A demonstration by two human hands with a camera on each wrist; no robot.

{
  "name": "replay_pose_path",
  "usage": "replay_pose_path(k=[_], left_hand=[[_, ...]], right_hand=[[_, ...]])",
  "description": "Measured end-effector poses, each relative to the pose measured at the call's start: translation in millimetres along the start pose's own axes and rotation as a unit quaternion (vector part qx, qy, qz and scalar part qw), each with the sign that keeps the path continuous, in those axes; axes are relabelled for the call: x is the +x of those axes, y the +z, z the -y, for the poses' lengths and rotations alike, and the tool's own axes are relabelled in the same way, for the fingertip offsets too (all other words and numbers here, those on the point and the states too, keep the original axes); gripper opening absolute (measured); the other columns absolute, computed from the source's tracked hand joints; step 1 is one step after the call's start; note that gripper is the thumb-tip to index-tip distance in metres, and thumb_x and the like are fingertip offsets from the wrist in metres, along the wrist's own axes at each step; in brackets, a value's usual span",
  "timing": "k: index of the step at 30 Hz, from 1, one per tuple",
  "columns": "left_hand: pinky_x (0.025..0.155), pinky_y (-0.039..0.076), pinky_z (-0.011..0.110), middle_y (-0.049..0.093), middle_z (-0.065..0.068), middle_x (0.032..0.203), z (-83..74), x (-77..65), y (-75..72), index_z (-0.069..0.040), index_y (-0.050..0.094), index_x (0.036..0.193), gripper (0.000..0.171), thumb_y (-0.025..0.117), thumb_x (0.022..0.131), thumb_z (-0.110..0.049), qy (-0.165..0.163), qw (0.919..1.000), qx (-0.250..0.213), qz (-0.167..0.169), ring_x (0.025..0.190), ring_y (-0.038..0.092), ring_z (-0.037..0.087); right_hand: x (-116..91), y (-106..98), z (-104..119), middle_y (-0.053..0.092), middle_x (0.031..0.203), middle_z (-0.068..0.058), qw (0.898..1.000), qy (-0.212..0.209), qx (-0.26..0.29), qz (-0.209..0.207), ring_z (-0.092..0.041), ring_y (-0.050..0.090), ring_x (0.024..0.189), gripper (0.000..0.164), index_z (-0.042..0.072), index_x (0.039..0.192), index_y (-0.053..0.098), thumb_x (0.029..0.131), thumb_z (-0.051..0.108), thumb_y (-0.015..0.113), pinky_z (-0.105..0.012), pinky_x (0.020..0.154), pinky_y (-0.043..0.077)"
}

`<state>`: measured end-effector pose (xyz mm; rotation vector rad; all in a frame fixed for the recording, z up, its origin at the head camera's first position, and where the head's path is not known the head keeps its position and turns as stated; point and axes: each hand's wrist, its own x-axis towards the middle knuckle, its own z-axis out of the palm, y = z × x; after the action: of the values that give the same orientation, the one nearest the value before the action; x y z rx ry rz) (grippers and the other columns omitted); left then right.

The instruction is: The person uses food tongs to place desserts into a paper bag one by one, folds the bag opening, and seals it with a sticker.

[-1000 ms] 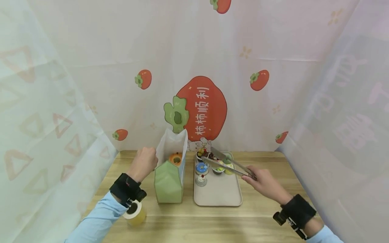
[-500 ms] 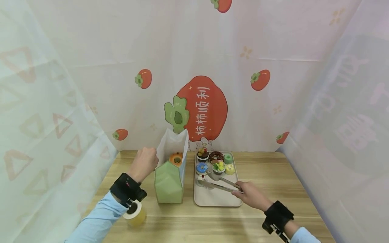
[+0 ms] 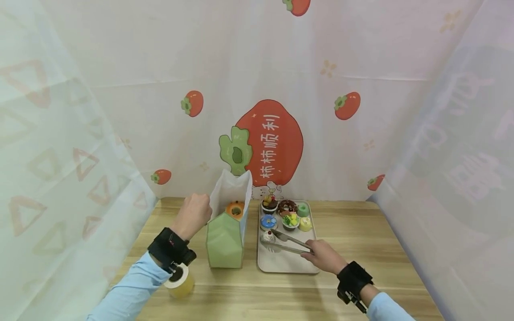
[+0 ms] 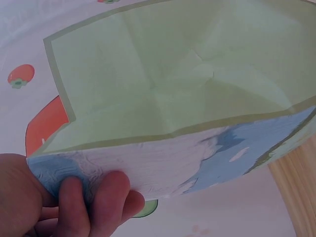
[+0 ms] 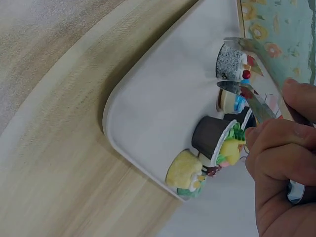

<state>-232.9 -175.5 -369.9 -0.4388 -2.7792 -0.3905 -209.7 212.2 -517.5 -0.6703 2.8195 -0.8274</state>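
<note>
My left hand (image 3: 194,213) grips the side edge of a green paper bag (image 3: 225,245); in the left wrist view the fingers curl over its blue-and-white side. An orange doughnut (image 3: 234,210) shows in the bag's mouth. My right hand (image 3: 327,257) holds metal tongs (image 5: 259,104) by their handle end. The tong tips lie apart, one on each side of a small cupcake (image 5: 228,63) in a speckled grey cup, topped with white cream and a red cherry. This cupcake sits on the beige tray (image 3: 281,265), near its left edge.
Behind the cupcake, the tray bears a blue doughnut (image 3: 268,222), a chocolate doughnut (image 3: 287,206), a fruit-topped cup (image 3: 290,221) and several other small cakes. A yellow tape roll (image 3: 180,285) stands left of the bag. A printed curtain (image 3: 321,156) hangs behind the table.
My right hand has brought the tongs from over the back of the tray forward and left, so their tips now flank the cherry cupcake. The left hand stays at the bag.
</note>
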Motion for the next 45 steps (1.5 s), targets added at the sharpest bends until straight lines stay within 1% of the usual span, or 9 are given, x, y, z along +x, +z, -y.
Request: replay_pose_path(k=[6,12,16,20,23,27,32,38,45], left_hand=[[0.044,0.029,0.026,0.032,-0.004,0.054,-0.7,1.4,0.9,-0.008,0.045,0.054,0.032,0.055,0.079,0.009,0.009,0.9999,0.011,-0.008,0.046,0.038,0.014],[0.044,0.030,0.027,0.034,-0.004,0.053,0.8,2.7,0.6,-0.008,0.046,0.054,0.032,0.056,0.079,0.009,0.011,0.9997,0.018,-0.015,0.047,0.040,0.015],[0.043,0.032,0.027,0.041,-0.002,0.050,2.0,2.7,1.2,-0.007,0.049,0.054,0.030,0.056,0.079,0.009,0.007,0.9999,0.010,-0.011,0.044,0.044,0.016],[0.043,0.034,0.026,0.047,0.001,0.050,2.8,1.6,1.3,-0.006,0.051,0.056,0.028,0.056,0.080,0.009,0.005,0.9999,0.005,-0.009,0.044,0.047,0.016],[0.043,0.033,0.026,0.043,-0.001,0.051,3.6,0.9,-0.3,-0.007,0.049,0.056,0.029,0.056,0.080,0.008,0.005,0.9999,0.008,-0.012,0.045,0.045,0.016],[0.044,0.032,0.027,0.040,-0.002,0.053,5.4,0.5,-2.2,-0.007,0.048,0.056,0.030,0.057,0.080,0.008,0.002,0.9999,0.010,-0.010,0.046,0.044,0.016],[0.043,0.033,0.026,0.045,0.000,0.052,6.7,-0.4,-2.6,-0.007,0.050,0.056,0.029,0.057,0.080,0.008,-0.008,1.0000,0.001,-0.001,0.045,0.046,0.017],[0.043,0.034,0.026,0.047,0.001,0.052,6.0,-0.4,-1.6,-0.007,0.050,0.057,0.029,0.055,0.081,0.008,-0.012,0.9998,-0.012,0.006,0.045,0.047,0.017],[0.043,0.034,0.026,0.049,0.002,0.053,4.8,0.8,-0.4,-0.006,0.052,0.056,0.028,0.055,0.080,0.008,-0.003,0.9999,-0.010,0.000,0.045,0.048,0.017]], right_hand=[[2.6,5.5,-4.5,0.049,0.066,0.007,1.000,0.012,-0.010,-0.009,-0.003,0.040,0.053,0.012,0.006,0.083,0.064,0.091,0.013,0.070,-0.019,0.048,0.034],[6.0,6.0,-8.4,0.047,0.065,0.007,1.000,0.000,-0.012,-0.023,-0.002,0.038,0.054,0.014,0.007,0.079,0.064,0.091,0.013,0.070,-0.019,0.049,0.033],[5.0,5.9,-11.2,0.046,0.064,0.009,0.999,-0.009,-0.013,-0.028,0.000,0.038,0.054,0.015,0.008,0.079,0.066,0.091,0.015,0.070,-0.019,0.050,0.033],[-0.6,0.8,-9.6,0.043,0.063,0.009,0.999,0.000,-0.002,-0.035,0.000,0.035,0.054,0.014,0.008,0.080,0.068,0.092,0.016,0.068,-0.019,0.051,0.032],[-6.7,-8.7,-4.6,0.041,0.063,0.010,0.999,-0.005,0.011,-0.041,0.001,0.033,0.053,0.015,0.009,0.082,0.068,0.094,0.018,0.066,-0.019,0.051,0.031],[-16.2,-25.5,4.0,0.042,0.064,0.010,0.997,-0.029,0.041,-0.052,0.003,0.032,0.052,0.017,0.008,0.086,0.068,0.096,0.021,0.064,-0.018,0.050,0.030],[-23.0,-46.9,17.6,0.041,0.064,0.012,0.993,-0.058,0.065,-0.082,0.005,0.031,0.052,0.015,0.007,0.087,0.068,0.096,0.019,0.064,-0.017,0.049,0.029],[-17.2,-75.9,38.8,0.036,0.062,0.012,0.987,-0.069,0.082,-0.120,0.005,0.029,0.050,0.014,0.010,0.083,0.064,0.095,0.016,0.065,-0.017,0.047,0.027],[-4.2,-106.6,62.8,0.038,0.060,0.011,0.982,-0.077,0.043,-0.168,0.002,0.030,0.049,0.010,0.012,0.085,0.068,0.094,0.016,0.068,-0.019,0.047,0.026]])
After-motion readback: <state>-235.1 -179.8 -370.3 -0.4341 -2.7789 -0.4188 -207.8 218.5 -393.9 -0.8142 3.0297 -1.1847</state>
